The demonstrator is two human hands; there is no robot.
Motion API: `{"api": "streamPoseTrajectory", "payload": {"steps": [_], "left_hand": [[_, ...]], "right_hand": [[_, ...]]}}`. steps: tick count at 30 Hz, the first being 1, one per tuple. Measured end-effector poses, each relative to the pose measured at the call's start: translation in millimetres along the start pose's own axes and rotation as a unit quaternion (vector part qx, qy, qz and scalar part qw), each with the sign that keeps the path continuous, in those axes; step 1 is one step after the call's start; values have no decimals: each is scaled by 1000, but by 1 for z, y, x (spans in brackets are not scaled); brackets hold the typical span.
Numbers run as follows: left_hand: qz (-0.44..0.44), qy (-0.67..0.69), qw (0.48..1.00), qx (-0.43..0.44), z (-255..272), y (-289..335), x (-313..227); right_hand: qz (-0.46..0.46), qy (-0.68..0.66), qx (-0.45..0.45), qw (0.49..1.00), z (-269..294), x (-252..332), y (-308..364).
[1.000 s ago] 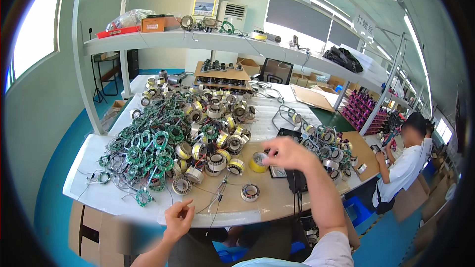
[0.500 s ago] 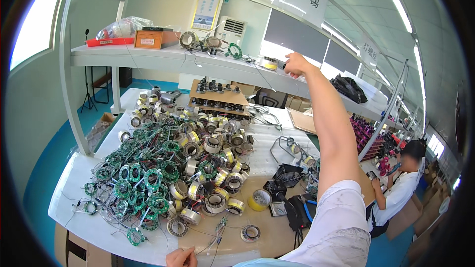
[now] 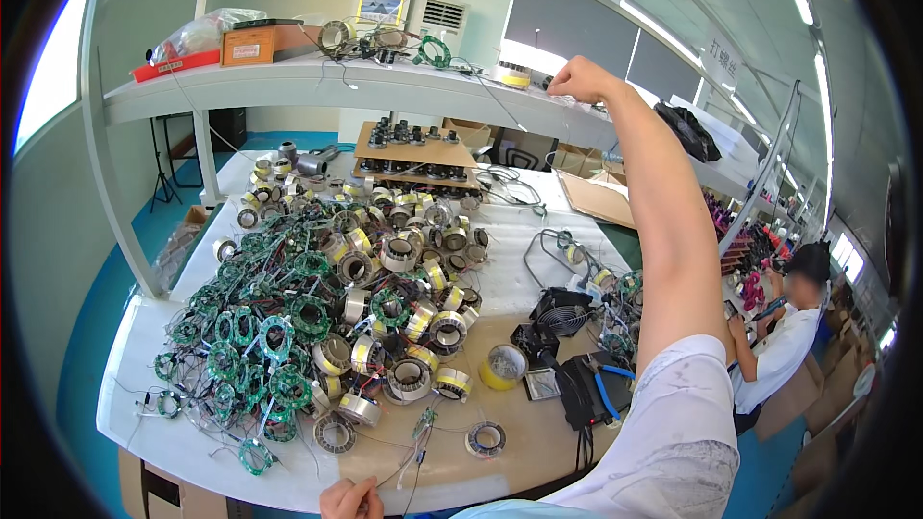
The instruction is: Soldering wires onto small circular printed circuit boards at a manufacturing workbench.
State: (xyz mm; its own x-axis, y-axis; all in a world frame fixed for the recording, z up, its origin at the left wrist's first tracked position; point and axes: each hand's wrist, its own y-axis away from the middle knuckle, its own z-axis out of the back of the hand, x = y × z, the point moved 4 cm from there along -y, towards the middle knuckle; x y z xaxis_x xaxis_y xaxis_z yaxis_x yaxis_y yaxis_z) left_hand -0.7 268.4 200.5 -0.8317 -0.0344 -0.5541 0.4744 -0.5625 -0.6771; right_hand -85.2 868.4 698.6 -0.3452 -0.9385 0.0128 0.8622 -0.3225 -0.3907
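Observation:
My right arm reaches up to the raised shelf. There my right hand (image 3: 581, 81) is closed with its fingertips bent down at the shelf top; anything between them is hidden. Just left of it sits a yellow-banded stator ring (image 3: 511, 75). At the table's front edge my left hand (image 3: 350, 499) is closed, and a thin wire reaches its fingertips from a small wired circuit board (image 3: 424, 422). Near that board lie a single stator ring (image 3: 485, 439) and another ring (image 3: 334, 432). A large heap of green ring-shaped circuit boards (image 3: 275, 338) and yellow-banded stators (image 3: 448, 332) covers the table's left and middle.
A yellow tape roll (image 3: 503, 367), a black fan (image 3: 561, 313) and blue-handled pliers (image 3: 606, 390) lie right of the heap. The shelf (image 3: 317, 86) carries an orange box (image 3: 248, 46) and a black bag (image 3: 688, 131). A person (image 3: 784, 336) sits at far right.
My right hand's extended index finger has curled down, and the hand is lower against the shelf. The view has shifted slightly. My left hand stays at the front edge.

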Motion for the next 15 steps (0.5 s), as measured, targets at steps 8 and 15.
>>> {"api": "streamPoseTrajectory", "payload": {"steps": [8, 15], "left_hand": [[32, -31, 992, -114, 1, -13, -25], [-2, 22, 997, -70, 4, -20, -19]], "right_hand": [[-109, -117, -81, 984, 74, 11, 61], [-131, -148, -313, 929, 139, 23, 114]]}}
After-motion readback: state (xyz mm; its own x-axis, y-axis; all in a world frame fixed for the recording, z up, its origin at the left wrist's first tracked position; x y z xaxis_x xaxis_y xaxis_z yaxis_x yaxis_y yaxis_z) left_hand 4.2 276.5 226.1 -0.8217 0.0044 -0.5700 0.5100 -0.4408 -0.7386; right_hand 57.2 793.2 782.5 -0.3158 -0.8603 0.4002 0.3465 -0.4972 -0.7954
